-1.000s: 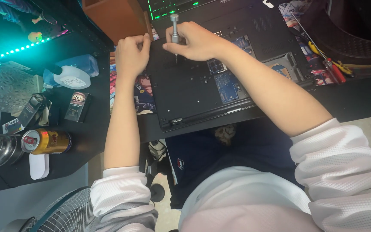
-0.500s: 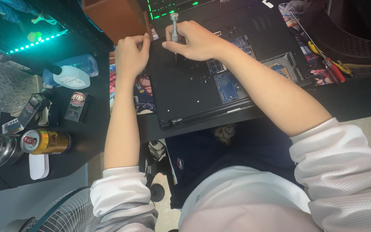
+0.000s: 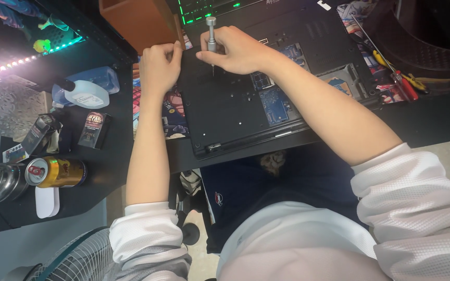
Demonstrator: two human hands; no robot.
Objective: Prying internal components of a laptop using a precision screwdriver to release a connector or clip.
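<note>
Gripping a small silver screwdriver (image 3: 211, 32) upright between fingers and thumb, the right hand (image 3: 239, 49) was seen pressing the tip into the black underside of an overturned laptop (image 3: 225, 112) laid across a dark desk (image 3: 444, 122). The left hand (image 3: 158, 65) was rested on the laptop's upper left corner, its fingers curled together against the edge, apparently to steady it; nothing was held in it. One panel had evidently been taken off already, since blue circuit boards (image 3: 273, 101) were exposed on the right half, while the larger left cover was not yet lifted. More screwdrivers (image 3: 399, 78) with red and yellow handles were laid out at the far right. A drinks can (image 3: 53, 171) and a plastic bottle (image 3: 84, 93) were left on a side table, well apart from the work.
</note>
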